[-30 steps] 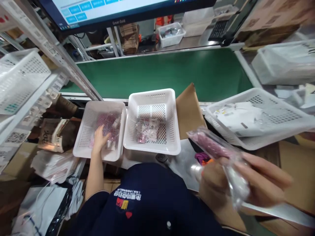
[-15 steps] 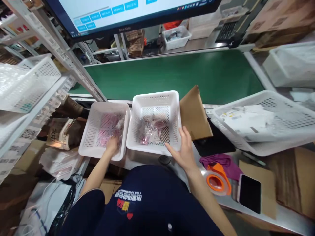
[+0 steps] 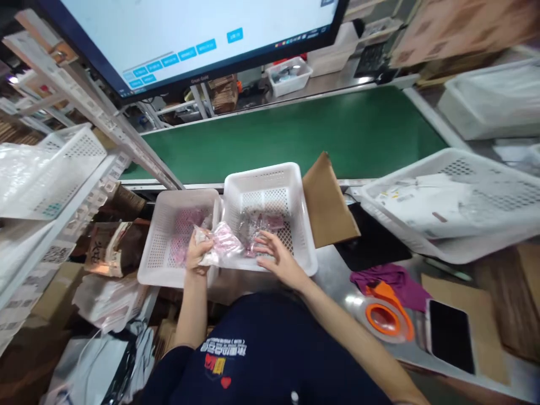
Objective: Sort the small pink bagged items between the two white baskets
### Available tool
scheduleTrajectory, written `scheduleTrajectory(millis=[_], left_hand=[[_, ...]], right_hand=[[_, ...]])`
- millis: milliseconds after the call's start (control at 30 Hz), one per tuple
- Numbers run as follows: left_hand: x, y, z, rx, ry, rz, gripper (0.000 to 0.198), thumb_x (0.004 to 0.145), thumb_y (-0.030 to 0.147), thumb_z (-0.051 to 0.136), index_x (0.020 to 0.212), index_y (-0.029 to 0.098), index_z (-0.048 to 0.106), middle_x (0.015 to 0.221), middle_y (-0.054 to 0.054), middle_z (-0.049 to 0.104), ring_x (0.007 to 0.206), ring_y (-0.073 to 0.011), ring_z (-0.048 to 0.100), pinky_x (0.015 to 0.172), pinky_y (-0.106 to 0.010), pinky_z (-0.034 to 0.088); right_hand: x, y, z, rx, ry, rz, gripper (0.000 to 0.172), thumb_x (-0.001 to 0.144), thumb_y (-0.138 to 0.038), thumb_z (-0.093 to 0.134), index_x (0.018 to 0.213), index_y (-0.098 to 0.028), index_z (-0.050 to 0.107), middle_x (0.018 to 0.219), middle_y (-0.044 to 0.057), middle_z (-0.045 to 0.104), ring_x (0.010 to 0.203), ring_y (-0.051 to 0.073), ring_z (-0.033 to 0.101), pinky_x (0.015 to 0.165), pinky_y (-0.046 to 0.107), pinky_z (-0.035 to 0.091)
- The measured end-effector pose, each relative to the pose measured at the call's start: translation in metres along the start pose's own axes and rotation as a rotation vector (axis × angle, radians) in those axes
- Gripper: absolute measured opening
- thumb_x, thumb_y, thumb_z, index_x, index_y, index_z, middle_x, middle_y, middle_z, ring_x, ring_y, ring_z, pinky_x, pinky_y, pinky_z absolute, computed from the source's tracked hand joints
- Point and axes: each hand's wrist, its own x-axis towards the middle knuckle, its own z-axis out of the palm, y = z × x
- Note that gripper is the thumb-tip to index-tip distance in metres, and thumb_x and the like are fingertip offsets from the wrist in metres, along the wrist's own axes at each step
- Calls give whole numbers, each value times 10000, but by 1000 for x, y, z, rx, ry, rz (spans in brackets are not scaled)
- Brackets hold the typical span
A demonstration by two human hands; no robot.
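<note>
My left hand (image 3: 199, 252) is closed on a clear plastic bag (image 3: 226, 239) with pink and white contents, raised over the side where two baskets meet. Under it stands the left white basket (image 3: 148, 269), holding more pink bagged items (image 3: 181, 250). My right hand (image 3: 278, 260) reaches over the near rim of the right white basket (image 3: 309, 256), fingers apart and seemingly empty. Close to its fingertips, several clear bags with pinkish contents (image 3: 270, 221) lie on that basket's mesh floor. What exactly the bags contain is too blurred to make out.
An opened cardboard box (image 3: 329, 205) stands right of the baskets, beside a larger white basket (image 3: 455, 208) of white packages. Behind runs a green conveyor belt (image 3: 274, 138) beneath a monitor (image 3: 189, 39). Orange tape dispenser (image 3: 390, 318), purple cloth (image 3: 396, 284) and phone (image 3: 450, 336) lie right.
My left hand has come up out of the left basket with a clear bag and moved right. My right hand has shifted left, from the right basket's rim to over its inside.
</note>
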Motion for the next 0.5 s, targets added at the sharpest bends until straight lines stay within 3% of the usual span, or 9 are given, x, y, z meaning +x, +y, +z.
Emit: scheduleTrajectory(millis=[67, 133, 200, 300, 400, 500], left_hand=[[-13, -16, 26, -17, -109, -63, 482, 487, 299, 971, 838, 206, 654, 786, 22, 688, 640, -111, 595, 634, -241, 501], [-25, -27, 44, 14, -163, -42, 481, 549, 311, 1014, 922, 197, 733, 895, -14, 765, 753, -136, 676, 723, -248, 544], [-35, -32, 54, 8, -158, 32, 526, 628, 348, 1027, 1063, 211, 764, 1084, -59, 812, 981, -196, 755, 903, -297, 589], [-40, -33, 61, -110, -103, 63, 617, 682, 396, 1030, 1195, 249, 722, 1244, -85, 801, 1182, -263, 771, 1061, -380, 591], [-38, -39, 61, -253, 19, -48, 643, 670, 356, 1032, 1197, 264, 675, 1170, -51, 800, 1091, -240, 800, 959, -348, 629], [-35, -50, 56, -343, 125, -207, 615, 645, 282, 1020, 1136, 256, 651, 967, 8, 772, 896, -177, 789, 759, -259, 614]], right_hand=[[19, -5, 11, 106, -64, 94, 844, 765, -602, 895, 1480, -307, 555, 1413, 127, 708, 1120, 269, 755, 800, 409, 692], [31, -7, 15, 84, -49, 75, 669, 764, -584, 890, 1300, -263, 652, 1188, 66, 752, 994, 234, 731, 798, 381, 652], [33, -9, 14, 5, -16, -13, 491, 777, -541, 883, 1111, -235, 693, 1032, 27, 741, 945, 215, 701, 841, 369, 613], [24, -12, 11, -99, 16, -137, 389, 826, -475, 842, 1094, -221, 721, 1046, 32, 762, 981, 225, 710, 919, 388, 593], [9, -23, 12, -244, 153, -283, 281, 904, -378, 784, 1136, -227, 742, 1081, 40, 787, 987, 227, 738, 937, 391, 604], [-1, -34, 8, -431, 423, -614, 292, 955, -267, 774, 1242, -278, 726, 1107, 29, 781, 979, 204, 750, 904, 357, 626]])
